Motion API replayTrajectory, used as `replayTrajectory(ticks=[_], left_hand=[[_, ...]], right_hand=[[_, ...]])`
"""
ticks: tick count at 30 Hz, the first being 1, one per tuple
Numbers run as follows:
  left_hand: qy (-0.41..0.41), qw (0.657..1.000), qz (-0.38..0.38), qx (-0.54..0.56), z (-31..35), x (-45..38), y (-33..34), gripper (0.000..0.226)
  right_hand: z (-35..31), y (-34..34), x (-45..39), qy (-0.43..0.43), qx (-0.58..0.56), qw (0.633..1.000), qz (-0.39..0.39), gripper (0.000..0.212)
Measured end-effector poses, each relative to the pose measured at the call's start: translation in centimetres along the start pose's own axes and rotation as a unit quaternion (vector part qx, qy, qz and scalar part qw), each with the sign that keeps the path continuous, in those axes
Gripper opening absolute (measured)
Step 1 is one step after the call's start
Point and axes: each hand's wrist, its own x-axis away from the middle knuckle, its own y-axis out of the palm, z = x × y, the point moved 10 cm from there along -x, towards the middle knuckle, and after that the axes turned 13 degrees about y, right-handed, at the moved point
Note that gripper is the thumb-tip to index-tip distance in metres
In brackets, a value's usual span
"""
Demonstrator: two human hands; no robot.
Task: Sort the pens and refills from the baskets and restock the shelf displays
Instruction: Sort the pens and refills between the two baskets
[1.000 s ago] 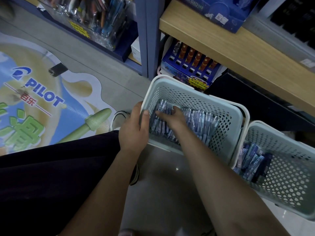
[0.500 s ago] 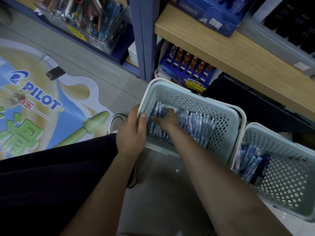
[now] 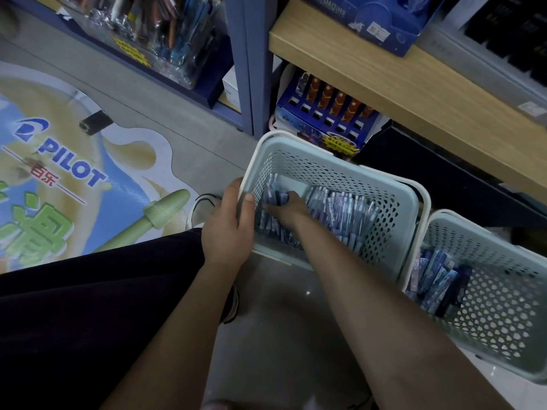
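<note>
A pale green perforated basket (image 3: 331, 170) stands on the floor with a heap of wrapped blue pens (image 3: 343, 208) in it. My left hand (image 3: 228, 229) grips the basket's near left corner, thumb over the rim. My right hand (image 3: 285, 210) reaches inside at the left end and closes its fingers round a bunch of the pens (image 3: 276, 195). A second basket (image 3: 500, 318) to the right holds a smaller pile of blue packets (image 3: 435, 279).
A wooden shelf (image 3: 399, 84) overhangs the baskets, with blue display boxes (image 3: 328, 119) under it. A blue upright (image 3: 248, 63) and a clear pen display (image 3: 165, 34) stand to the left. My dark-clothed leg and shoe (image 3: 201, 211) are beside the basket.
My right hand has pushed further left in the basket and gathered pens, baring a patch of the basket floor. The left hand keeps its hold on the corner.
</note>
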Motion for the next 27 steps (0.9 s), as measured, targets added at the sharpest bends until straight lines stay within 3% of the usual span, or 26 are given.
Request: replayTrajectory(ticks=[5, 9, 14, 18, 23, 27], left_hand=[[0.002, 1.000, 0.006, 0.008, 0.1, 0.0, -0.1, 0.036], [0.006, 1.000, 0.006, 0.009, 0.1, 0.0, -0.2, 0.033], [0.010, 1.000, 0.004, 0.009, 0.0, -0.1, 0.0, 0.040], [0.004, 1.000, 0.001, 0.011, -0.2, 0.0, 0.0, 0.041], [0.005, 1.000, -0.004, -0.003, -0.1, 0.0, 0.0, 0.037], [-0.006, 0.999, -0.013, -0.042, 0.5, 0.0, -0.2, 0.040]], right_hand=[[0.4, 0.2, -0.2, 0.013, -0.027, 0.999, -0.016, 0.074], [0.9, 0.2, -0.5, 0.033, -0.085, 0.995, -0.029, 0.062], [0.7, 0.6, -0.1, 0.046, -0.137, 0.987, -0.064, 0.064], [0.8, 0.9, -0.1, 0.040, -0.159, 0.982, -0.092, 0.078], [0.8, 0.0, 0.1, 0.019, -0.158, 0.983, -0.088, 0.075], [1.2, -1.5, 1.0, -0.001, -0.141, 0.987, -0.081, 0.035]])
